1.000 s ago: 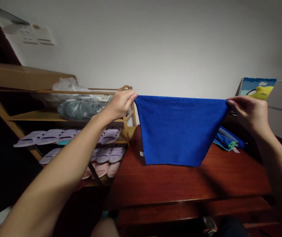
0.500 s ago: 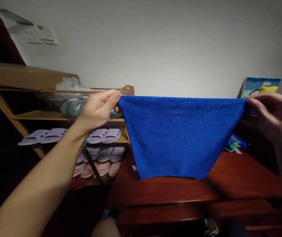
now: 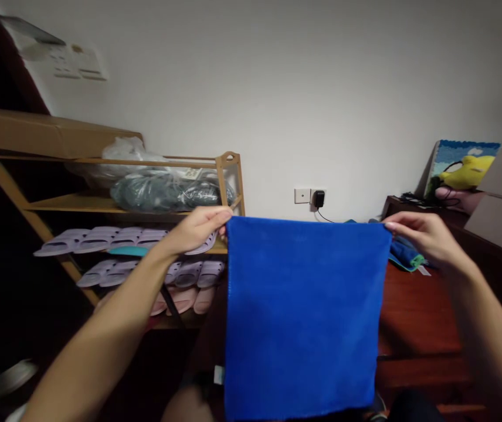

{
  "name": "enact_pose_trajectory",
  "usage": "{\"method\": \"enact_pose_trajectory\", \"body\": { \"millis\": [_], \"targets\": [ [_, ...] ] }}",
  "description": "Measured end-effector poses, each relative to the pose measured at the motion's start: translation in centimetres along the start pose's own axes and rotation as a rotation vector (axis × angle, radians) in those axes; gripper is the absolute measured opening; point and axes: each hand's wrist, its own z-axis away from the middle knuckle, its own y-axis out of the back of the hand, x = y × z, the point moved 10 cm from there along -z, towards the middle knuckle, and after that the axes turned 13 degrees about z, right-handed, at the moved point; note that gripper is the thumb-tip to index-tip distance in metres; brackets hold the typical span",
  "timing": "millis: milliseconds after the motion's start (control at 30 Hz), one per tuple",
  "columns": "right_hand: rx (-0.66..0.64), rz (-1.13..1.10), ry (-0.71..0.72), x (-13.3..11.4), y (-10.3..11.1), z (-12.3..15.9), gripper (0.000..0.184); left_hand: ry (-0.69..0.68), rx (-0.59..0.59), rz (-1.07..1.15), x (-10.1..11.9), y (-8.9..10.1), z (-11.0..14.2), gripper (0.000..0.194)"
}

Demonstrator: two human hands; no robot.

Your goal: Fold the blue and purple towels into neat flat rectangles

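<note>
A blue towel (image 3: 304, 316) hangs spread out in front of me, its upper edge pulled nearly straight. My left hand (image 3: 202, 228) pinches its top left corner, thumb over the cloth. The top right corner is pinched between the thumb and fingers of my right hand (image 3: 422, 231). A small white label (image 3: 219, 375) sticks out low on the towel's left side. Behind the cloth, most of the dark red wooden table (image 3: 427, 305) is hidden.
A wooden rack (image 3: 75, 202) on the left holds several pairs of slippers (image 3: 119, 235) and plastic-wrapped bundles (image 3: 158, 190). Folded cloths (image 3: 404, 252) lie on the table near my right hand. A black plug (image 3: 319, 198) sits in the wall socket, and a yellow plush toy (image 3: 471, 172) is at right.
Both hands have come down and closer together with the towel. The cloth now hangs vertically, its lower edge off the tabletop and nearer to me. The wall socket has come into sight.
</note>
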Motion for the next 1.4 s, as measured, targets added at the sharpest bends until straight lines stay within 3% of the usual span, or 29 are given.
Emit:
{"method": "enact_pose_trajectory", "body": {
  "millis": [133,300,433,567,667,767,833,933,1033,1167,1400],
  "targets": [
    [-0.193,-0.067,-0.016,4.2,-6.6,-1.4,0.046,0.116,-0.069,-0.009,-7.7,-2.5,-0.1,0.051],
    [-0.262,-0.006,-0.022,9.8,-13.5,-3.6,0.049,0.157,-0.035,-0.116,-16.3,-4.3,-0.7,0.049],
    [-0.273,0.080,-0.038,13.3,-17.8,-4.9,0.042,0.192,-0.043,-0.190,-21.1,-5.9,-1.1,0.050],
    [-0.298,0.222,-0.064,15.4,-21.2,-4.8,0.029,0.238,-0.091,-0.305,-24.5,-7.5,-1.1,0.043],
    [-0.325,0.339,-0.087,16.1,-23.0,-4.2,0.025,0.300,-0.119,-0.424,-25.8,-8.3,-0.7,0.033],
    [-0.304,0.438,-0.088,15.6,-23.9,-3.4,0.033,0.328,-0.084,-0.541,-25.2,-9.3,0.0,0.029],
    [-0.287,0.476,-0.074,14.4,-24.8,-2.5,0.041,0.309,-0.071,-0.585,-23.9,-10.9,0.9,0.035],
    [-0.311,0.521,-0.051,12.7,-26.9,-0.5,0.058,0.264,-0.150,-0.615,-22.6,-14.5,2.4,0.050],
    [-0.401,0.614,-0.103,12.8,-29.0,1.6,0.078,0.344,-0.224,-0.637,-23.5,-16.8,3.9,0.070],
    [-0.460,0.667,-0.121,13.9,-30.0,2.4,0.082,0.411,-0.246,-0.641,-25.0,-17.1,4.2,0.078],
    [-0.496,0.657,-0.139,14.7,-30.5,0.2,0.082,0.428,-0.256,-0.644,-26.8,-15.9,2.5,0.079]
  ]
}}
